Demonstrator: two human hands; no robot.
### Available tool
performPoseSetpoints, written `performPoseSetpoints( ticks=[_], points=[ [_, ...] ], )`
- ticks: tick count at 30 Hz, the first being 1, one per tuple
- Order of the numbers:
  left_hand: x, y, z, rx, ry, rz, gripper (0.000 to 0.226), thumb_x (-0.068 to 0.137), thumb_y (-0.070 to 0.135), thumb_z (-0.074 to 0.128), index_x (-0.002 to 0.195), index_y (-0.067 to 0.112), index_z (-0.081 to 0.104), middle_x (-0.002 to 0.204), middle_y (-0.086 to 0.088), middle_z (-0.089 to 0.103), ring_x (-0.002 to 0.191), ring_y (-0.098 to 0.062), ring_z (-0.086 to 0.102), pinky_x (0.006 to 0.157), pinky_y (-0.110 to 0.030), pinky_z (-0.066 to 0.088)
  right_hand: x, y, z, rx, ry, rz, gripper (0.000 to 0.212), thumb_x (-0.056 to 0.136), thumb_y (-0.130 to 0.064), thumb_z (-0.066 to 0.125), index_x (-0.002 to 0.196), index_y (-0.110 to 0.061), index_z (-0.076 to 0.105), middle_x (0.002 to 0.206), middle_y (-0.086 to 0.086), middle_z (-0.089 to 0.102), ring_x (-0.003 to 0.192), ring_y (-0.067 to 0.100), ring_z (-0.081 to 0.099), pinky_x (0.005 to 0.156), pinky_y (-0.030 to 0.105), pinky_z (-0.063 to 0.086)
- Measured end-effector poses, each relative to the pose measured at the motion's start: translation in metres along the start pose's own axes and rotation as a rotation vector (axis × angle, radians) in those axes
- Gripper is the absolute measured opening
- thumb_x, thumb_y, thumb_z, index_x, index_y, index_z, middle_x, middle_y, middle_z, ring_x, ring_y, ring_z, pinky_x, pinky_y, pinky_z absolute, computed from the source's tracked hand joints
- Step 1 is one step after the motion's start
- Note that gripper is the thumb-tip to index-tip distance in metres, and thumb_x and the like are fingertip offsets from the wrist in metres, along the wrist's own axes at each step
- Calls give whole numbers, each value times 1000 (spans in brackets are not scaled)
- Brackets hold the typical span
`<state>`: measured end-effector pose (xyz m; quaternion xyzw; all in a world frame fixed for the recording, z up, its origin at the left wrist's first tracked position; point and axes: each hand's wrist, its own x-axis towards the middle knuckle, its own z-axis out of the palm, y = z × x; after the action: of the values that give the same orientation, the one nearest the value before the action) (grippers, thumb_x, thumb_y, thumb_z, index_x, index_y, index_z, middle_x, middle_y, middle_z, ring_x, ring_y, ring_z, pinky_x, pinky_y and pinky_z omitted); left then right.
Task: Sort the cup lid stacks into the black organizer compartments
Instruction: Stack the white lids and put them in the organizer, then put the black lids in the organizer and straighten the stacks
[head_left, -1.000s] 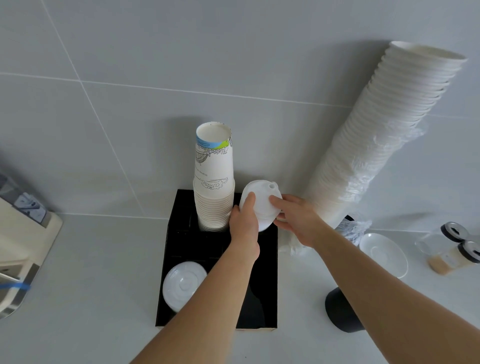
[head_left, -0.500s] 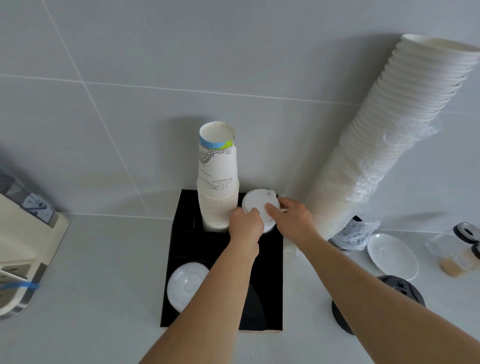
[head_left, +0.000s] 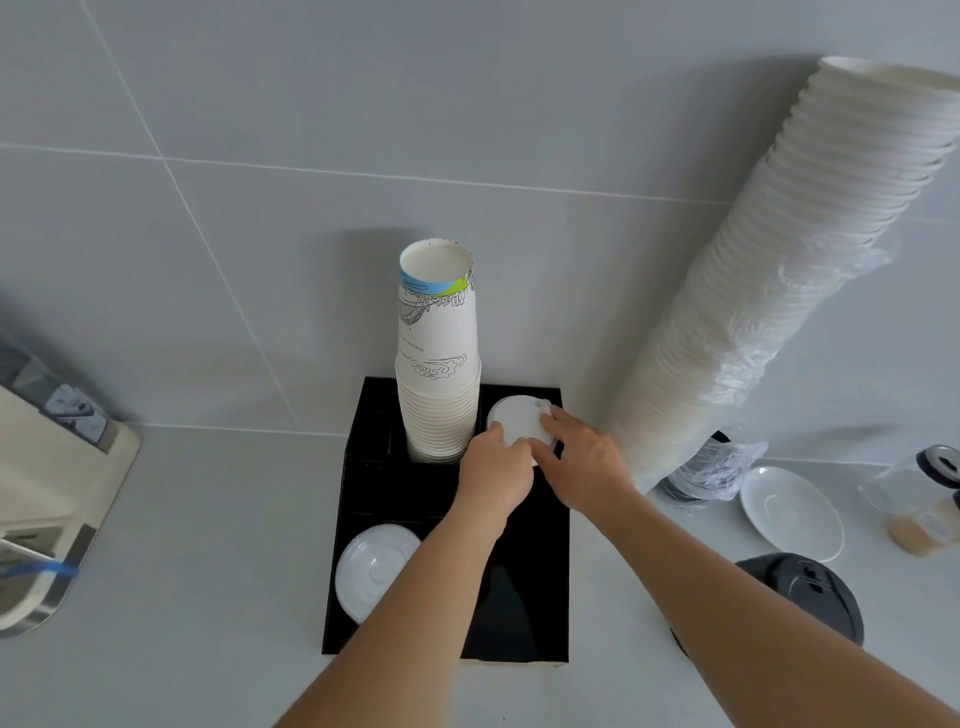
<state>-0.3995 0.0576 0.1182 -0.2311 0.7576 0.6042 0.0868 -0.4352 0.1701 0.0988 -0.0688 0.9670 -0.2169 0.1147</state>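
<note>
A black organizer (head_left: 363, 483) stands against the wall. A stack of white cup lids (head_left: 519, 418) sits low in its back right compartment. My left hand (head_left: 493, 470) holds the stack's near left side, and my right hand (head_left: 582, 467) grips its right side with fingers over the top lid. Printed paper cups (head_left: 439, 358) are stacked in the back middle compartment. Flat white lids (head_left: 374, 569) fill the front left compartment. My left forearm hides part of the front compartments.
A tall leaning stack of white paper bowls in plastic wrap (head_left: 769, 291) rests against the wall to the right. A white saucer (head_left: 789, 512), black lids (head_left: 805, 597) and lidded jars (head_left: 930, 499) lie on the right counter. A beige appliance (head_left: 47, 499) sits at the left.
Both hands have lowered the white lid stack from above the organizer down into the back right compartment. The top lid has gone from tilted to nearly flat.
</note>
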Motion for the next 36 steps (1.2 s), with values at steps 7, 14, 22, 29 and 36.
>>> performPoseSetpoints(
  ticks=[7,14,22,29,36],
  points=[
    [-4,5,-10,-178,-21,-90,21,89,14,50,70,7,44,75,-2,43,65,-16,36,58,-28,30,-3,-5,-18,156,-60,76,54,97,-41,53,147,-20,49,157,-5,42,135,21,49,96,22,37],
    [-32,-3,-40,-469,-157,-171,14,87,21,57,95,12,64,99,3,59,97,-14,53,96,-32,47,-30,-12,-39,521,-5,153,38,91,-35,57,115,-10,69,115,23,67,86,24,62,83,38,51],
    [-87,-30,-82,-760,-159,-177,35,97,22,54,129,7,59,125,-15,67,112,-26,65,96,-40,50,-85,-9,-67,1089,-11,199,22,94,-23,64,111,-10,69,111,8,74,104,24,71,95,35,54],
    [-133,-41,-90,-878,-182,-162,31,98,25,50,120,8,64,115,-16,73,109,-26,67,87,-38,52,-143,9,-82,1298,20,208,23,99,-24,55,112,-11,70,114,9,76,105,26,73,95,41,54],
    [-156,-43,-74,-870,-202,-149,30,98,25,49,118,8,64,114,-15,74,110,-27,68,91,-39,51,-179,34,-93,1343,30,250,31,99,-27,52,116,-8,70,111,9,78,103,25,74,92,39,54]
  ],
)
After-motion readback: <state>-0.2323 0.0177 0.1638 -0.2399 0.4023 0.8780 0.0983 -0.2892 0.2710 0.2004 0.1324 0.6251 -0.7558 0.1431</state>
